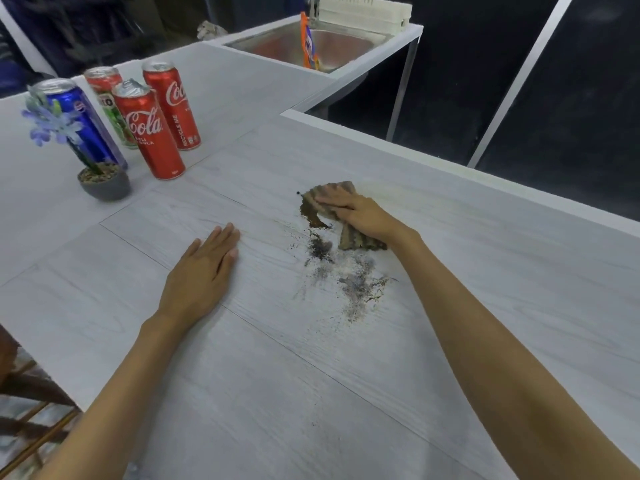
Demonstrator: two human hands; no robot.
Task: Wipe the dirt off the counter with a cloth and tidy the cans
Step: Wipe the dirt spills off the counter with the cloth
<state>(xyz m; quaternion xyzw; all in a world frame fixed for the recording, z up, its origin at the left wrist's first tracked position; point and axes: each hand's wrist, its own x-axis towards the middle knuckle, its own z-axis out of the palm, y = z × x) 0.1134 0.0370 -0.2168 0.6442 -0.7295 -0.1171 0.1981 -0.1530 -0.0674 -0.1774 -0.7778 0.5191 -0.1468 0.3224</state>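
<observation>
The right hand (355, 213) lies flat on a brown ribbed cloth (353, 239), fingers straight and pressing down rather than curled round it. The cloth sits on the pale wood-grain counter (277, 375), towards its far right edge. A heap of brown dirt (312, 214) touches the cloth's left edge. More dirt spreads nearer the person as dark specks (318, 249) and a thin grey smear (356, 282). The left hand (204, 271) rests palm down on bare counter, left of the dirt and apart from it, fingers straight and together, holding nothing. Four cans stand upright in a close group at the far left. They are a blue can (81, 123), a green-and-red can (110, 98) behind it, a near red can (149, 133) and a far red can (173, 105). All four look opened at the top. In front of the blue can stands a small grey pot (105, 187) of pebbles with a purple flower (52, 123) that overlaps the can. At the far end a steel sink (346, 41) is set in the counter, with an orange pack (309, 46) upright in it and a white rack (363, 12) behind.
</observation>
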